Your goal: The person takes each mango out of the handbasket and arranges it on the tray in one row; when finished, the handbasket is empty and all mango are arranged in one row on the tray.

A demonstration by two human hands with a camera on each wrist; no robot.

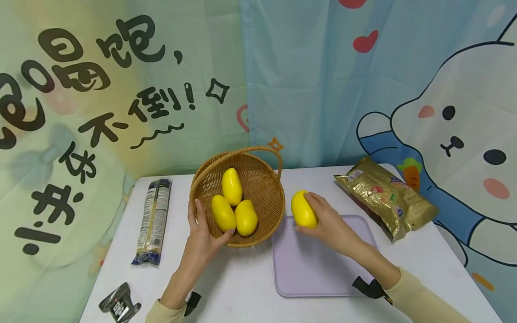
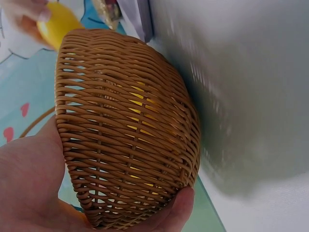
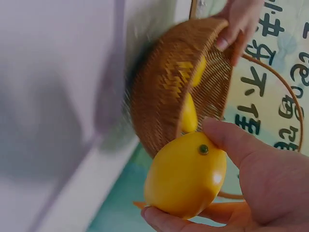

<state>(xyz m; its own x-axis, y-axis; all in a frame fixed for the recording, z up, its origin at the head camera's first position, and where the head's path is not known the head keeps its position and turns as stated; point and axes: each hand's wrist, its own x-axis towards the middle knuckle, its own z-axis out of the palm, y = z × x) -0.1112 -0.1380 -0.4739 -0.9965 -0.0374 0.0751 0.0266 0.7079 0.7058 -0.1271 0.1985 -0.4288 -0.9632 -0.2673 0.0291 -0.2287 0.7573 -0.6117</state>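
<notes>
A brown wicker basket (image 1: 266, 197) with a tall arched handle has three yellow mangoes (image 1: 223, 214) inside. My left hand (image 1: 203, 237) grips the basket's left side, thumb at the near rim; the left wrist view shows fingers round the woven wall. To the right of the basket, my right hand (image 1: 329, 224) holds another yellow mango (image 3: 186, 176) between thumb and fingers. This mango has a small green stem end in the right wrist view. It hangs above the far left part of a lilac tray (image 1: 315, 273), apart from the basket.
A gold foil bag (image 1: 387, 197) lies at the back right, beside the tray. On the left are a long clear-and-blue packet (image 1: 152, 222) and a small black wrapped item (image 1: 120, 304). A printed curtain (image 1: 291, 80) hangs behind the white table (image 1: 238, 287).
</notes>
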